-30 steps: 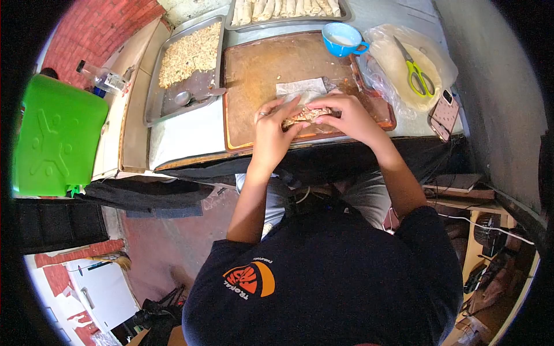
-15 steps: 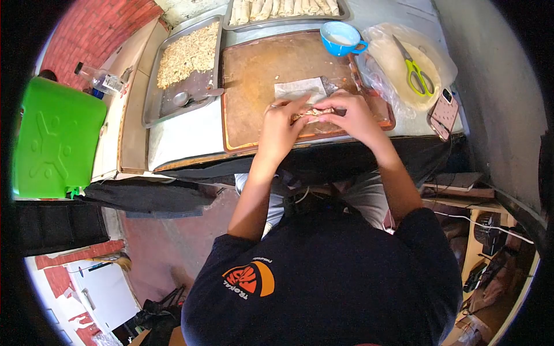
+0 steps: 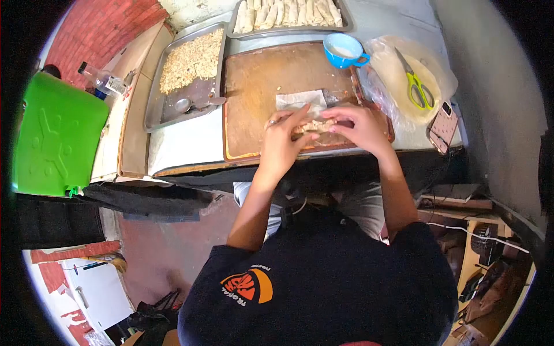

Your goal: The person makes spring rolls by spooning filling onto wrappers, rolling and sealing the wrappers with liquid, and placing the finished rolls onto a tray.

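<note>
My left hand (image 3: 283, 138) is curved round the left end of a small heap of crumbly filling (image 3: 317, 126), fingers bent. At the filling's right end, my right hand (image 3: 360, 128) pinches it between thumb and fingers. The filling lies near the front edge of a brown board (image 3: 251, 86). A pale wrapper sheet (image 3: 300, 100) extends behind my fingers; its lower part is hidden by my hands.
Left of the board, a metal tray (image 3: 151, 104) holds filling and a spoon (image 3: 183, 105). Rolled wrappers fill a back tray (image 3: 277, 32). A blue cup (image 3: 343, 52), scissors (image 3: 420, 92), bagged wrappers (image 3: 404, 109) and a phone (image 3: 444, 128) sit right.
The whole table appears slightly lower in view. My hands have shifted a little, their fingers have loosened somewhat, and more of the filling shows between them than half a second ago.
</note>
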Demonstrator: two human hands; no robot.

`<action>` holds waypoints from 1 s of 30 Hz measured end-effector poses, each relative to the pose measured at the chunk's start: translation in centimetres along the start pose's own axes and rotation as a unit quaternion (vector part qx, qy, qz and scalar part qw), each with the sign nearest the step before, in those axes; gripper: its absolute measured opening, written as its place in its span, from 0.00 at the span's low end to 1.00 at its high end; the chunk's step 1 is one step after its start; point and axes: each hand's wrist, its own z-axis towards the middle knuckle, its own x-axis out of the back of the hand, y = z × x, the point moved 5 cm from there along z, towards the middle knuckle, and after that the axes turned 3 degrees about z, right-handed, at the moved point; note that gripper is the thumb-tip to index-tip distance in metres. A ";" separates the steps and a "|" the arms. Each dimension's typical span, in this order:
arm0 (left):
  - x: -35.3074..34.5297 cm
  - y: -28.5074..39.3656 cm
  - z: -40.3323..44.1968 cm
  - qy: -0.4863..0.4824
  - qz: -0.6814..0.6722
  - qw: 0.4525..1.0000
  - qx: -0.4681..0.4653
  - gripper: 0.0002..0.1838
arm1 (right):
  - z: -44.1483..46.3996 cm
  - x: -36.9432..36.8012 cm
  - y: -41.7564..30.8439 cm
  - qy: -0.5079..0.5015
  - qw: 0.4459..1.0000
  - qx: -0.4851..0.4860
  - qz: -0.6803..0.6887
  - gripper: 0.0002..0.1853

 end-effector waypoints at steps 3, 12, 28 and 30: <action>1.2 0.0 -0.2 0.013 0.010 1.000 -0.016 0.31 | -0.1 0.1 -0.6 0.024 0.998 0.026 -0.049 0.19; 0.5 -1.1 -0.3 0.002 0.039 0.998 -0.053 0.35 | -0.1 0.1 -0.9 0.008 0.988 0.006 -0.156 0.17; 3.0 -1.2 -1.3 0.022 0.043 0.999 -0.021 0.36 | 2.5 -3.3 -1.6 -0.053 0.971 0.111 -0.204 0.16; 3.3 -1.4 -1.4 0.020 0.038 0.999 -0.014 0.36 | 2.6 -3.2 -2.3 -0.071 0.974 0.116 -0.184 0.14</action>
